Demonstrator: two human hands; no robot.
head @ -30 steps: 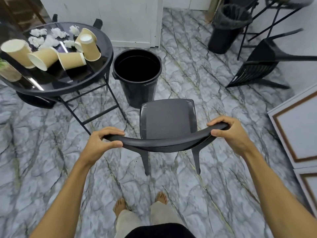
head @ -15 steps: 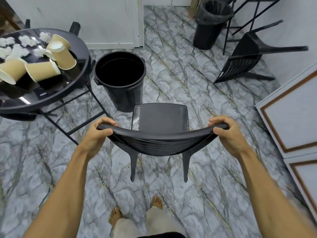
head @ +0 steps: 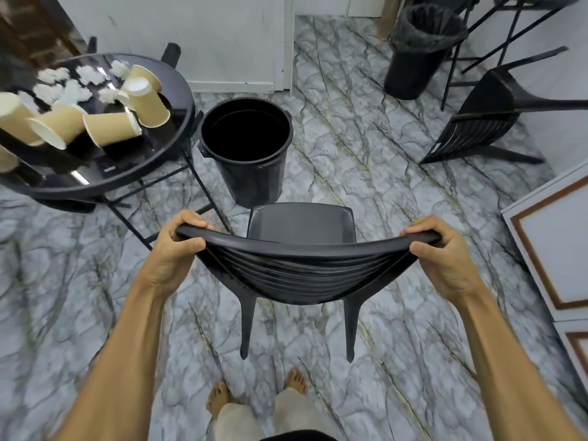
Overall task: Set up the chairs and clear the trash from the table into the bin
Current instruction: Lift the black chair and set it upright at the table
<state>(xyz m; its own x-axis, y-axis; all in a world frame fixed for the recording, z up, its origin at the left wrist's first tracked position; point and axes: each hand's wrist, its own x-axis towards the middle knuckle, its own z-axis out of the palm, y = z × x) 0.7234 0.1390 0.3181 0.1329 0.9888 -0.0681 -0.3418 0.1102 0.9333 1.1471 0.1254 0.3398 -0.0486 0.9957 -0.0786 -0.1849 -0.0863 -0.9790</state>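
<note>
Black plastic slat-back chair [head: 299, 278] now shows more back and rear legs between the left hand [head: 173, 253] and right hand [head: 445, 259] gripping its rail, probably lifted.

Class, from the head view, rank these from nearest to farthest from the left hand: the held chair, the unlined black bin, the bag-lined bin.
1. Held chair: its backrest is gripped by the left hand.
2. Unlined black bin: just ahead, beside the table.
3. Bag-lined bin: far back, to the right.

bin [head: 251, 176] just ahead of the chair [head: 302, 272], table [head: 121, 160] close left, seemingly open floor [head: 397, 192] right
</note>
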